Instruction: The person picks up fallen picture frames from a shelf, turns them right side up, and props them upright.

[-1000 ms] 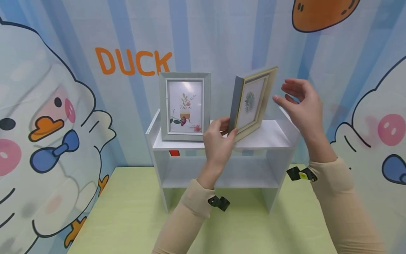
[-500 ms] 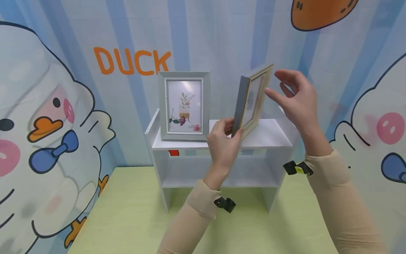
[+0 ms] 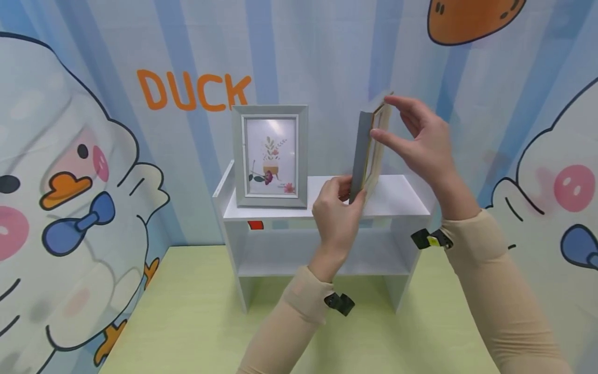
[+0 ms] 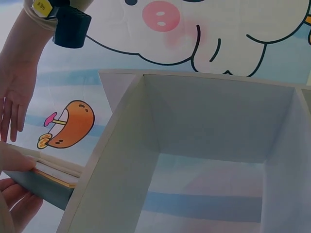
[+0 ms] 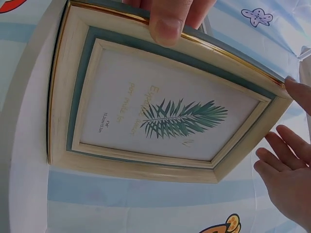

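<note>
A picture frame (image 3: 362, 156) with a cream front and blue-grey sides stands nearly edge-on to me over the right half of a white shelf unit (image 3: 397, 197). Its green leaf print (image 5: 187, 119) shows in the right wrist view. My left hand (image 3: 338, 218) pinches the frame's lower part between thumb and fingers. My right hand (image 3: 420, 145) is at its upper end, thumb touching the near edge and fingers loosely extended. Whether the frame's base touches the shelf is hidden by my left hand. A grey picture frame (image 3: 302, 156) with a potted-plant print stands upright on the left.
The shelf unit has a lower board (image 3: 280, 254) and raised side panels (image 3: 225, 187). It stands on a pale green tabletop (image 3: 196, 306). Close behind hangs a blue striped curtain (image 3: 327, 62) printed with ducks.
The cream frame has turned further edge-on and shifted slightly right. My left hand has moved right with it, while my right hand has come left to the frame's upper end.
</note>
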`<action>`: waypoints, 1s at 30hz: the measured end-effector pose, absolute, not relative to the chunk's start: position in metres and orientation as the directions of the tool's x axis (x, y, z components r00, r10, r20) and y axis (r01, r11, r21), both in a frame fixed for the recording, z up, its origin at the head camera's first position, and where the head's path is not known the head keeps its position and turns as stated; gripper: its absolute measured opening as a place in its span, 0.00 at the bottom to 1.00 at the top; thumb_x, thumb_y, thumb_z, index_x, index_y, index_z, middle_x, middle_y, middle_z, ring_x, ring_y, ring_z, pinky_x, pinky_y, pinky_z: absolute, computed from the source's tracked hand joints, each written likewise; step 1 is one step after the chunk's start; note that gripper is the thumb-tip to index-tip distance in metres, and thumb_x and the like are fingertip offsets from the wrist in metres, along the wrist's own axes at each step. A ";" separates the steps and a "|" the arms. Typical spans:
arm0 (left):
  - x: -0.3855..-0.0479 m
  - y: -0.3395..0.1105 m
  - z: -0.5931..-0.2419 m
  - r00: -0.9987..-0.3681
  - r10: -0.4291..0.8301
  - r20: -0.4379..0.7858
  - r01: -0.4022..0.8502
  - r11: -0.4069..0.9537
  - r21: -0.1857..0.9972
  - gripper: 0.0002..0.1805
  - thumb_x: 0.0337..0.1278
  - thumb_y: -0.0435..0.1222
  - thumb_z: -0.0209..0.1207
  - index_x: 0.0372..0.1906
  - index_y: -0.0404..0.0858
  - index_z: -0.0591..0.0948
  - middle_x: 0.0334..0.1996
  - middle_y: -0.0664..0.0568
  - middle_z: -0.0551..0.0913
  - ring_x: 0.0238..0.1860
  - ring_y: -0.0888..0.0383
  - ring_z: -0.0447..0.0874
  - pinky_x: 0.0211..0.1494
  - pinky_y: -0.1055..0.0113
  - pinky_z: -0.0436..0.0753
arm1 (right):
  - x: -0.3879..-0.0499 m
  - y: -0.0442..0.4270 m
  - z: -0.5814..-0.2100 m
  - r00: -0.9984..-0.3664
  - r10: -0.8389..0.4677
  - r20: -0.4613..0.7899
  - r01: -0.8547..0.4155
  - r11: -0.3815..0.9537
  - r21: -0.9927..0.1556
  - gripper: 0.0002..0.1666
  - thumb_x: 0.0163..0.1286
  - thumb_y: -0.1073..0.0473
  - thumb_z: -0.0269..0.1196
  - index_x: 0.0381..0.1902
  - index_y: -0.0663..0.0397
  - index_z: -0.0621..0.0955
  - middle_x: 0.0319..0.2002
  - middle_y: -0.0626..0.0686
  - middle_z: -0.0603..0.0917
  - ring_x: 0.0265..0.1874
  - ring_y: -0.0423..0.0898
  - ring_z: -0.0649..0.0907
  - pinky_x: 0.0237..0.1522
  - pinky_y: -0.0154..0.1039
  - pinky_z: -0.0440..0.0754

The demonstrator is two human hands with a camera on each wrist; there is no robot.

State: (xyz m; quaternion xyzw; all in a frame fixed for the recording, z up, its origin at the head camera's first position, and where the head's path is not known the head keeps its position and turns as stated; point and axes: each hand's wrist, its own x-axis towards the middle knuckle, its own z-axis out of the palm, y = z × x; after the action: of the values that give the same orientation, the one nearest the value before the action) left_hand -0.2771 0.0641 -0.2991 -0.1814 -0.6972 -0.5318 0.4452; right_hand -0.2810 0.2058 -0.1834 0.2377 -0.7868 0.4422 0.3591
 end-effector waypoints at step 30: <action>-0.287 0.066 -0.310 -0.500 -0.129 0.856 0.833 0.199 0.516 0.15 0.46 0.31 0.69 0.42 0.35 0.82 0.38 0.47 0.83 0.41 0.59 0.83 0.42 0.73 0.85 | -0.275 0.208 -0.172 -0.551 -0.212 0.807 -0.805 0.389 -0.447 0.30 0.55 0.70 0.68 0.58 0.65 0.76 0.58 0.58 0.78 0.61 0.43 0.75 0.65 0.35 0.70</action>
State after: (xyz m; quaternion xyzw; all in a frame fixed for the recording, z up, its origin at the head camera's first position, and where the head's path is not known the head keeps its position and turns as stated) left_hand -0.2874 0.0661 -0.3102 -0.2708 -0.6500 -0.5722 0.4204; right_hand -0.2748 0.2082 -0.1722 0.3335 -0.7624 0.4407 0.3367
